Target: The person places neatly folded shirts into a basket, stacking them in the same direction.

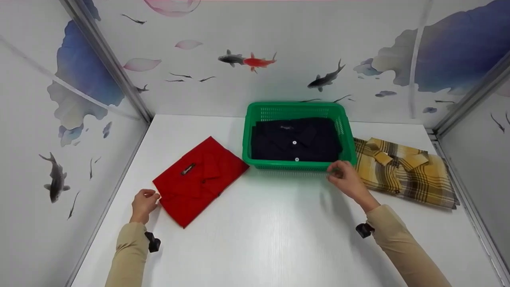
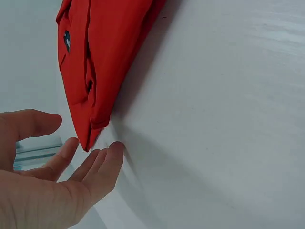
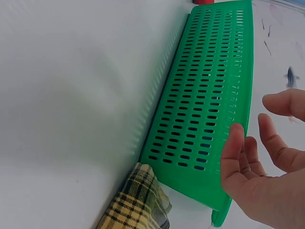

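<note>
A folded red shirt [image 1: 199, 181] lies at an angle on the left of the table. Beside its left corner is my left hand [image 1: 144, 203], thumb apart from the loosely bent fingers; the left wrist view shows the fingertips [image 2: 116, 148] close to the shirt's tip. A green plastic basket [image 1: 293, 164] stands at the back with a folded dark navy shirt [image 1: 279, 139] inside. My right hand [image 1: 347, 179] is at the basket's front right corner. In the right wrist view its fingers overlap the basket's slotted side, thumb and fingers spread, nothing between them.
Right of the basket lies a folded yellow plaid shirt [image 1: 414, 175], its left edge close against the basket. White panels printed with fish and petals enclose the white table [image 1: 255, 239] at the back and both sides.
</note>
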A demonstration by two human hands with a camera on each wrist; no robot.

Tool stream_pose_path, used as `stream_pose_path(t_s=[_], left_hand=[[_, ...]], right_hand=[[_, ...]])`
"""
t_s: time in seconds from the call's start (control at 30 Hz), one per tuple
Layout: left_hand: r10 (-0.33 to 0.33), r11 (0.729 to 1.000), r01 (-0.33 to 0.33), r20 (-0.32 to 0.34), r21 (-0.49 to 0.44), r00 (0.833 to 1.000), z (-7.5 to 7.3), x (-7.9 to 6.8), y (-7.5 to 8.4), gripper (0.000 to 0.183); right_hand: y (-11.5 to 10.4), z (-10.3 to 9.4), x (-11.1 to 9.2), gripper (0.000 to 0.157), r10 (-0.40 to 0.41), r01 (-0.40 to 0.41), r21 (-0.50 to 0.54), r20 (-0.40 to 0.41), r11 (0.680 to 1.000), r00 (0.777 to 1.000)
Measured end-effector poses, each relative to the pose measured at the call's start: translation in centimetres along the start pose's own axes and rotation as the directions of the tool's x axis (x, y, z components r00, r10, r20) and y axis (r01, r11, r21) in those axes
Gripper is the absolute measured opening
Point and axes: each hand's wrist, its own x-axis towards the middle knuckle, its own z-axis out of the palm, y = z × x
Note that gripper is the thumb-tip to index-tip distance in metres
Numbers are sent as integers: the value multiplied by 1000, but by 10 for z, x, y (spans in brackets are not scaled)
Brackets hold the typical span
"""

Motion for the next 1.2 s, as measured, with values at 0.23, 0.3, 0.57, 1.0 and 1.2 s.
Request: stream_pose_path(t_s=[0.23, 0.3, 0.57, 1.0, 1.2], left_hand=[[-111, 988, 121, 97, -100, 989, 9, 0, 5, 52], [-139, 981, 149, 85, -127, 987, 12, 0, 7, 56], [-220, 931, 237, 90, -278, 971, 19, -1, 12, 17], [-172, 953, 207, 169, -219, 971, 29, 1, 4, 44], [-120, 962, 175, 249, -210, 961, 29, 0, 2, 56]], right_hand=[[2, 14, -6, 14, 23, -24, 50, 34, 998, 999], [3, 19, -8, 14, 32, -35, 54, 48, 998, 998], [10, 38, -13, 13, 34, -40, 81, 74, 996, 997], [0, 78, -5, 12, 85, -100, 96, 154, 990, 984], [-19, 110, 12, 13, -4, -13, 74, 220, 997, 975]])
